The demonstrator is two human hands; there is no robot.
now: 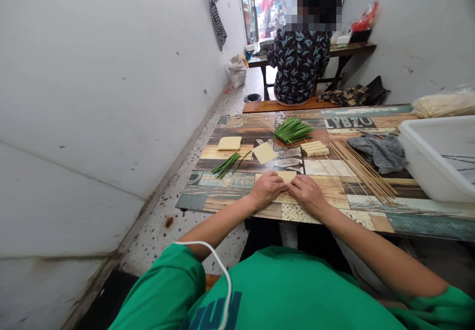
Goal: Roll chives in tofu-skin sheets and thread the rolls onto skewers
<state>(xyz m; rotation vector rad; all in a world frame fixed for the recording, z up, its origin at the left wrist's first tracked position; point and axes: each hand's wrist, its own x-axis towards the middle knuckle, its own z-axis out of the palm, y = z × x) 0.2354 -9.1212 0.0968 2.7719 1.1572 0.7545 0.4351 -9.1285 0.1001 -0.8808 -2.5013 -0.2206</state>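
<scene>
Pinching the near edge of one yellow sheet on the worktop, the left hand and the right hand sit close together, and the sheet could tear if they pull too hard. Further out are one loose square, about four pale rolls, two green bunches, one yellow stack, and sticks too many to count.

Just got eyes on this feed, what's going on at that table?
A person in a green shirt has the left hand and right hand close together at a pale yellow sheet on a patterned table; their grip is unclear. Beyond lie a loose square sheet, a stack of sheets to its left, and a large bunch of green stalks. Pale rolls and thin sticks lie to the right.
</scene>
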